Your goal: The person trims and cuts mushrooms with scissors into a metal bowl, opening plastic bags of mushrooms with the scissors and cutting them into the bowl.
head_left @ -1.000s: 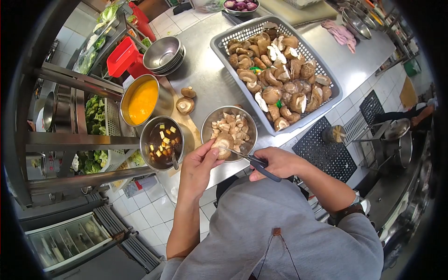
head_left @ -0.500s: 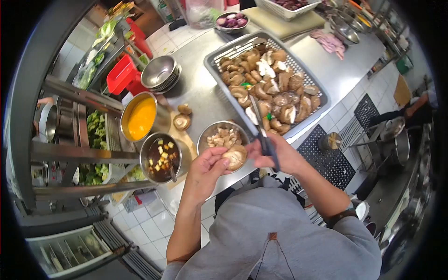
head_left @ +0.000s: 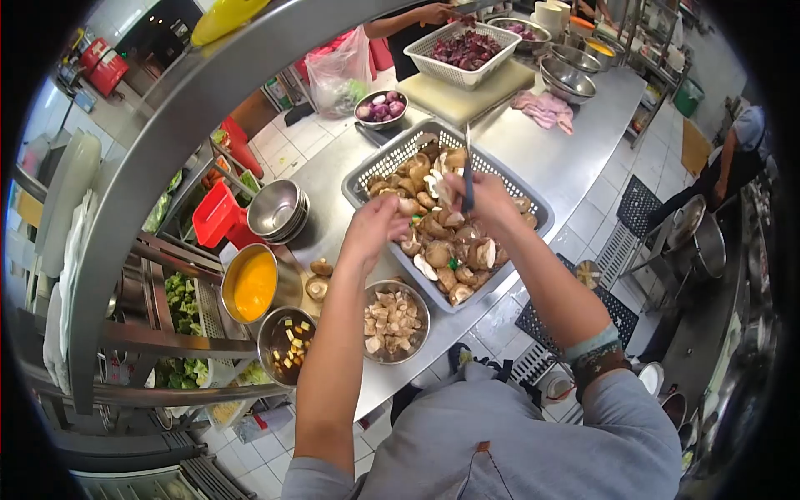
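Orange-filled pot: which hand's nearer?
Left. The left hand is right of the pot, by the basket's left edge; the right hand is farther right, over the mushrooms.

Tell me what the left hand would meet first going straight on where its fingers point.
Likely the mushrooms in the grey basket; depth is unclear, so if the left hand is well above them, the right hand could come first.

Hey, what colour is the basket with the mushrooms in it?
The basket is grey; it shows best in the head view.
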A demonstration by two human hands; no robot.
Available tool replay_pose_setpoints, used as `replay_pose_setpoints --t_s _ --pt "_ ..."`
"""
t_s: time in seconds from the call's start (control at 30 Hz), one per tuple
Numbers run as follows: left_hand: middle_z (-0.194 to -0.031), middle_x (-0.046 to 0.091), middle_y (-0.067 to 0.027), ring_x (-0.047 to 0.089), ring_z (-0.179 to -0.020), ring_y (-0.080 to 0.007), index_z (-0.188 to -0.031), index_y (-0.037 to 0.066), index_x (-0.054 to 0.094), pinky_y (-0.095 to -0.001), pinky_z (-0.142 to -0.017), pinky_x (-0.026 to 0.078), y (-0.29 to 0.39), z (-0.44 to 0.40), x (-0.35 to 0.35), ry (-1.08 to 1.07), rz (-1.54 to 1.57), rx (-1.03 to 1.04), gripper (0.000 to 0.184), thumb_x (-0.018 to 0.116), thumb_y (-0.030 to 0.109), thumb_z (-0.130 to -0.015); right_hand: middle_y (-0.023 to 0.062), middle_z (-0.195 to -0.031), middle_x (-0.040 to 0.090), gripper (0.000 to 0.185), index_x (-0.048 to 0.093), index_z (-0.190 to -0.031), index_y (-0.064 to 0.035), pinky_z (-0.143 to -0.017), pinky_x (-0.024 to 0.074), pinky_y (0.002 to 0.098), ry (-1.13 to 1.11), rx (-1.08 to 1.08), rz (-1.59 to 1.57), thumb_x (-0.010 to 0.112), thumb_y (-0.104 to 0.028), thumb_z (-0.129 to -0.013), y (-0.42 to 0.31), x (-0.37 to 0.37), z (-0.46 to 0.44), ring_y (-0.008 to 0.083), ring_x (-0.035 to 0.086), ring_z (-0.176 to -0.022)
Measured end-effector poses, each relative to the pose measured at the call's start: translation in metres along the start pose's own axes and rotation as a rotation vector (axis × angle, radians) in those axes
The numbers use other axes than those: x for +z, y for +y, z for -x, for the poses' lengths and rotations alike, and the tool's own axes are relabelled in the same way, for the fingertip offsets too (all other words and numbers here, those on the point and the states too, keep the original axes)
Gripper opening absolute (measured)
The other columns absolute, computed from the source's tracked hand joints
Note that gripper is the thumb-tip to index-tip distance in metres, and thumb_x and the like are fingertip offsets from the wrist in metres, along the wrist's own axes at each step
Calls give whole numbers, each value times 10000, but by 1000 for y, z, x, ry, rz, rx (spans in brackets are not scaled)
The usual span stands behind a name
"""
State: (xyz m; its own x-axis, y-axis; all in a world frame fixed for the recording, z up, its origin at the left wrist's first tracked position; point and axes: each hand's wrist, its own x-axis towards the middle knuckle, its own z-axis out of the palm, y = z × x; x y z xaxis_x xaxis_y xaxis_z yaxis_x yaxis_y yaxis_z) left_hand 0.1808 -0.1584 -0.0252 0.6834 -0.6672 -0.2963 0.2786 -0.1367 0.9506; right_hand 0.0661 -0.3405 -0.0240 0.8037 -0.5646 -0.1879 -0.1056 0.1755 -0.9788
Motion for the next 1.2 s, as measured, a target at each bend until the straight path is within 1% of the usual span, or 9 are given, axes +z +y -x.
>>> replay_pose_setpoints --t_s 0.23,0.4,0.67,0.77,0.83,0.97,1.03,1.1,1.2 --pt "-1088 634 -152 625 -947 -203 -1210 -32 551 -292 -805 506 -26 14 -73 158 -501 141 419 581 248 -899 66 -827 667 294 631 -940 19 -630 490 235 65 -61 -100 663 -262 -862 12 -42 18 116 615 -689" --pt "-953 672 -207 649 -878 -344 -1013 -6 659 -393 -810 490 -72 39 -73 -127 -1171 57 372 610 327 -855 46 -765 655 247 634 -869 -24 -617 489 230 -183 -51 -97 690 -264 -853 29 -40 93 110 616 -678" --pt "-860 676 -194 656 -751 -320 -911 28 691 -382 -737 504 -80 31 -74 -132 -1176 -176 500 576 509 -834 3 -703 639 268 638 -827 -20 -587 460 234 -443 217 192 777 -245 -783 107 -9 188 60 556 -634" --pt "-958 663 -217 637 -907 -369 -928 24 700 -404 -841 485 -85 10 -50 -73 -1125 -128 502 580 495 -802 30 -697 633 314 635 -824 -23 -586 459 254 -487 173 164 777 -299 -776 120 4 194 83 564 -628" --pt "-1026 651 -230 635 -950 -352 -1004 11 683 -391 -851 487 -68 2 -28 -340 -1366 -299 544 656 478 -726 42 -690 630 331 634 -825 -22 -583 457 265 -524 146 227 774 -318 -774 118 6 193 97 568 -620" --pt "-1061 645 -232 633 -972 -337 -1078 5 645 -369 -850 491 -76 -9 -51 -273 -1298 -379 572 713 418 -689 54 -721 638 340 623 -852 -16 -586 456 270 -571 113 333 767 -315 -778 107 5 191 101 574 -634" --pt "-1071 655 -183 640 -974 -268 -1115 9 596 -331 -834 497 -60 22 -72 45 -1026 -36 487 726 263 -721 36 -775 659 327 616 -880 -12 -599 462 248 -578 113 335 770 -284 -784 104 1 190 67 569 -665" --pt "-1060 648 -111 630 -953 -192 -1118 9 550 -285 -810 497 -51 59 -81 38 -511 20 370 677 84 -779 116 -664 594 510 603 -829 -6 -591 472 346 -473 11 512 782 -468 -708 90 -2 190 248 603 -613" --pt "-1114 613 -91 602 -987 -156 -1178 2 503 -267 -843 487 -48 124 -66 4 -144 24 387 618 -45 -812 143 -690 592 581 576 -826 2 -606 483 374 -417 -92 644 778 -522 -677 64 2 183 303 612 -646"
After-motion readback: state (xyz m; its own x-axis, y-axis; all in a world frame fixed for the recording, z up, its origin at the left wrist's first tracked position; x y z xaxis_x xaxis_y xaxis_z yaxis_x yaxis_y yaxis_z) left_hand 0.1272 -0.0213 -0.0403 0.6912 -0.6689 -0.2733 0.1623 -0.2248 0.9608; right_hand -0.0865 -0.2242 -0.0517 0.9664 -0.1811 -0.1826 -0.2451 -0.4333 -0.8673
